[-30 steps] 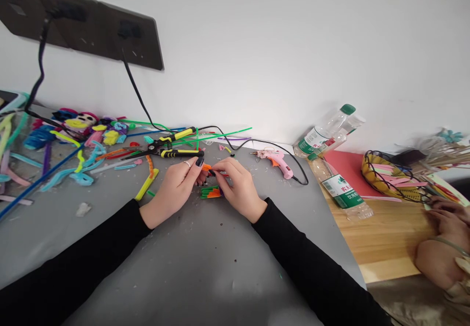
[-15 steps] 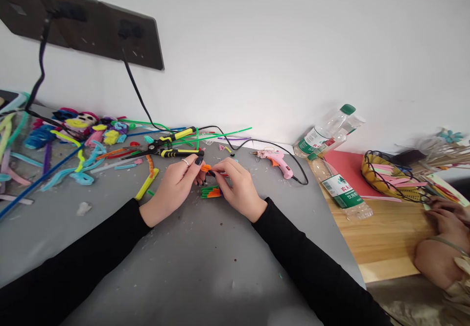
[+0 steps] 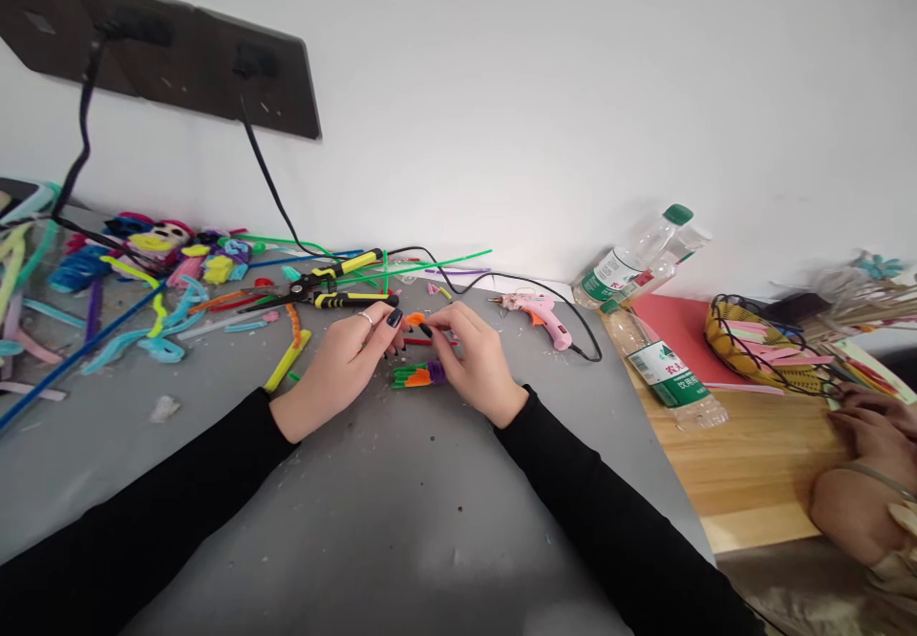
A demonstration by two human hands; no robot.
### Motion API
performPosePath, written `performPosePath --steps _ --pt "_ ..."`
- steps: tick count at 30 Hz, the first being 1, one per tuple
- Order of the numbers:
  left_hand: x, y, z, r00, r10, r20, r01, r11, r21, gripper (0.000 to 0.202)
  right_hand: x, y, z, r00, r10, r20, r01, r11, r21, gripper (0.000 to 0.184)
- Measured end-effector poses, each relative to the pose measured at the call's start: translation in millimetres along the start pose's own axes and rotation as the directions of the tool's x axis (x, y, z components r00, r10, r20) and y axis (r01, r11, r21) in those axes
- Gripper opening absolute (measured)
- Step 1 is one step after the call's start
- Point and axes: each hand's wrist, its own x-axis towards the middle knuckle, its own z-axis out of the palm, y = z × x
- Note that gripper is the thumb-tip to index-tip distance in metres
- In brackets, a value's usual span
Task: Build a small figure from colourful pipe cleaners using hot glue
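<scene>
My left hand (image 3: pixel 344 361) and my right hand (image 3: pixel 477 359) meet over a grey table (image 3: pixel 373 502), both pinching a small orange pipe-cleaner piece (image 3: pixel 415 319) between their fingertips. Just below the fingers a small bundle of green, orange and purple pipe-cleaner bits (image 3: pixel 419 375) lies on the table. Yellow-handled pliers (image 3: pixel 336 287) rest just behind my left hand. Both arms wear black sleeves.
Loose coloured pipe cleaners (image 3: pixel 143 311) and small figures litter the left. A pink glue gun (image 3: pixel 543 313) with a black cord lies behind my right hand. Water bottles (image 3: pixel 663 369) and a wire basket (image 3: pixel 763 342) sit on a wooden table at right, where another person's hands (image 3: pixel 863 435) rest.
My right hand has shifted slightly right and up, uncovering the purple end of the bundle. The orange piece has risen a little between my fingertips.
</scene>
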Motion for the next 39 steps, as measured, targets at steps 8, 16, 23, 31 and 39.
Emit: performPosePath --steps 8,16,23,31,39 --pt "-4.2 -3.1 -3.5 0.941 0.201 0.271 -0.259 0.946 0.196 0.032 3.5 22.2 -26.2 0.989 0.111 -0.093 -0.119 0.989 -0.091 0.014" --pt "-2.3 -11.2 4.1 0.882 0.226 0.414 -0.363 0.885 0.290 0.026 -5.4 33.1 -24.1 0.988 0.146 0.043 -0.137 0.975 -0.173 0.015" --pt "-0.6 -6.3 4.5 0.942 0.024 0.335 -0.087 0.981 0.175 0.038 -8.1 40.4 -20.8 0.977 0.204 0.069 -0.178 0.945 -0.274 0.018" --pt "5.0 -5.2 1.0 0.927 -0.178 0.329 0.265 0.933 -0.242 0.043 -3.4 29.3 -24.7 0.963 0.270 -0.015 -0.267 0.942 -0.204 0.013" --pt "6.2 -4.0 -3.8 0.915 -0.254 0.314 0.389 0.761 -0.519 0.048 -0.1 5.9 -25.3 0.961 0.121 0.247 -0.187 0.946 0.266 0.032"
